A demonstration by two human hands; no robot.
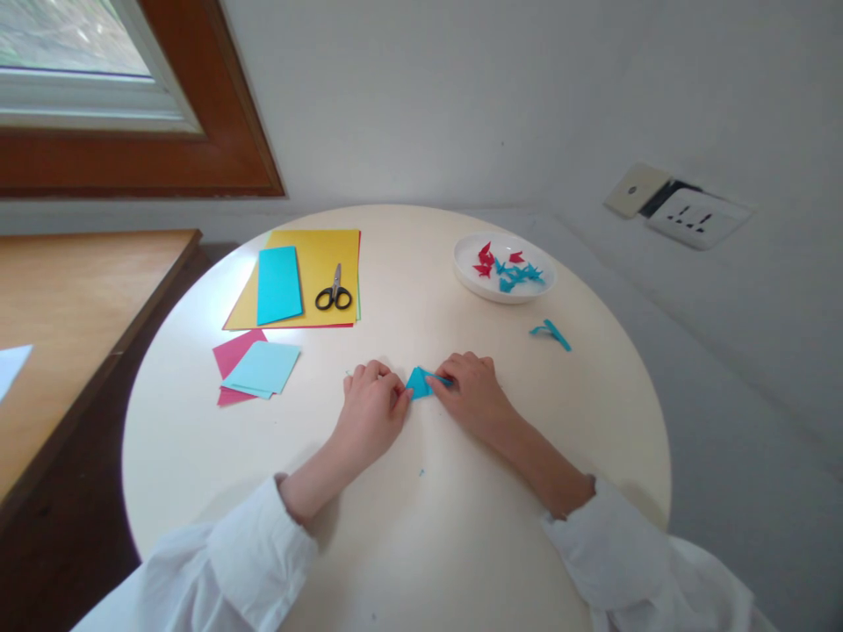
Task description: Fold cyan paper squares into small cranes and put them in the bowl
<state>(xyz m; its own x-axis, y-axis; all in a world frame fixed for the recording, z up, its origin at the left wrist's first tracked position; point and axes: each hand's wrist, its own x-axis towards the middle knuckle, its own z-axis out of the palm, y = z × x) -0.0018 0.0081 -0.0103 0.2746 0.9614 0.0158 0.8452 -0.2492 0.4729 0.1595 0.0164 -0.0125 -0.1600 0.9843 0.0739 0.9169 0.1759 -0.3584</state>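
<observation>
Paper, cloth, wood, metal and plastic, by surface finish.
The blue folded piece [419,383] is smooth, crisply creased paper; the pale blue squares [264,365] and yellow sheets [316,249] are flat, uncreased paper. The scissors [337,283] pair shiny metal blades with black handles, apparently plastic. The white dish [469,282] is smooth, its material uncertain (plastic or ceramic). The tabletop [395,553] is smooth, with a soft sheen; the window frame [132,162] is brown wood; the wall [395,105], matt; the sleeve [254,549], wrinkled white cloth.
</observation>
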